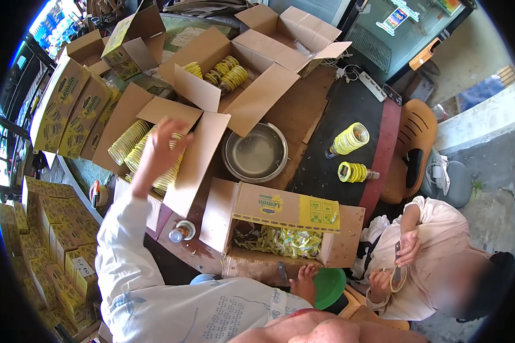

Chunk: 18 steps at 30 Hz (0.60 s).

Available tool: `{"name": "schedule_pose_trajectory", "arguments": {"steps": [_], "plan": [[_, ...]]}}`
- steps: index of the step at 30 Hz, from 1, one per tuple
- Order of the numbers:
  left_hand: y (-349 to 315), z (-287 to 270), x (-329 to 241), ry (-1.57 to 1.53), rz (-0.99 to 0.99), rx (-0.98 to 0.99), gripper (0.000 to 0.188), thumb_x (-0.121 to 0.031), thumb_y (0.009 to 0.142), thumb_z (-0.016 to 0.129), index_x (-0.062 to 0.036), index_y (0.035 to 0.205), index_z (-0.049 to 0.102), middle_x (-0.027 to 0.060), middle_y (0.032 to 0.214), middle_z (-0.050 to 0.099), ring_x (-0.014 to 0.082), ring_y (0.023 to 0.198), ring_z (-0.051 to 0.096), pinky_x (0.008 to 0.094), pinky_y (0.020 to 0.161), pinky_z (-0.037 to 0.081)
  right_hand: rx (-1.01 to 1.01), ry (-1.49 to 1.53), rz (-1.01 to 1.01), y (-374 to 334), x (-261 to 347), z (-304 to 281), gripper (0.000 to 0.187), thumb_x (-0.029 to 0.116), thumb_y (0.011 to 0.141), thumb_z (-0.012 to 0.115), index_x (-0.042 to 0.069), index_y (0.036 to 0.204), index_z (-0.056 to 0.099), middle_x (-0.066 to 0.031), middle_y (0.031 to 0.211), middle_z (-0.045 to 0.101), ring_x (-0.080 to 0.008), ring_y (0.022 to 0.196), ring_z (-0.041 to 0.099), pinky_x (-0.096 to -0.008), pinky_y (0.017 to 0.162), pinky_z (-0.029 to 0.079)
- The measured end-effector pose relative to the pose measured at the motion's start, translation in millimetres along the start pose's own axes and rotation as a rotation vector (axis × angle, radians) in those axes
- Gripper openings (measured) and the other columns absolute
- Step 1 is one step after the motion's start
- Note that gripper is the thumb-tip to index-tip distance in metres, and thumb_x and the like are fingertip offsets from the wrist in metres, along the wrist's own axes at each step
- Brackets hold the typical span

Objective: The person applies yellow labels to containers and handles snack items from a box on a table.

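My left hand (161, 150) reaches over an open cardboard box (197, 166) at the left, its fingers apart and slightly blurred. Beneath it stand stacks of yellow rings (129, 140), partly hidden by the hand. My right hand (305, 284) is low in the middle, fingers curled, beside a green bowl (330, 288); what it may hold is not clear. A short dark strip (282, 270) shows just left of it, against the front of a second box (254, 266). That box holds crumpled yellow-green wrappers (292, 241).
A steel basin (256, 152) stands mid-table, near ring stacks (350, 139) and a small jar (182, 231). Another box (263, 91) with rings is behind. At right, a person (435, 251) holds a knife (397, 260) and a ring. Yellow cartons (63, 240) are piled at left.
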<state>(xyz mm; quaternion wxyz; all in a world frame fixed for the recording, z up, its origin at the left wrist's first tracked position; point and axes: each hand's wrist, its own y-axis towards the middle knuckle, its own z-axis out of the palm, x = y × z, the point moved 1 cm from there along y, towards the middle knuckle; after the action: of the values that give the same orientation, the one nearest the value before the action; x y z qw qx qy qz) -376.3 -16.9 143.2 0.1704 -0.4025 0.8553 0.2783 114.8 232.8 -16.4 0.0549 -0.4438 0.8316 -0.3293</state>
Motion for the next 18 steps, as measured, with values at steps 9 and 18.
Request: {"name": "schedule_pose_trajectory", "arguments": {"steps": [9, 18], "plan": [[206.3, 91.4, 150.4, 0.150, -0.052, -0.124, 0.042, -0.017, 0.083, 0.069, 0.0013, 0.119, 0.060, 0.0219, 0.118, 0.061, 0.0393, 0.111, 0.059, 0.0465, 0.096, 0.047, -0.035, 0.079, -0.023, 0.9, -6.9, 1.5, 0.070, 0.027, 0.089, 0.063, -0.004, 0.145, 0.034, -0.0299, 0.156, 0.020, -0.0445, 0.145, 0.020, -0.0488, 0.115, 0.029], [218.6, 132.6, 194.1, 0.674, -0.480, 0.088, 0.069, -0.015, 0.079, 0.070, -0.0025, 0.141, 0.041, 0.0235, 0.141, 0.046, 0.0400, 0.124, 0.053, 0.0460, 0.101, 0.047, -0.016, 0.249, 0.058, 0.5, 0.9, -1.5, 0.069, 0.029, 0.089, 0.062, -0.004, 0.143, 0.035, -0.0306, 0.155, 0.021, -0.0445, 0.145, 0.020, -0.0504, 0.117, 0.024]]}}
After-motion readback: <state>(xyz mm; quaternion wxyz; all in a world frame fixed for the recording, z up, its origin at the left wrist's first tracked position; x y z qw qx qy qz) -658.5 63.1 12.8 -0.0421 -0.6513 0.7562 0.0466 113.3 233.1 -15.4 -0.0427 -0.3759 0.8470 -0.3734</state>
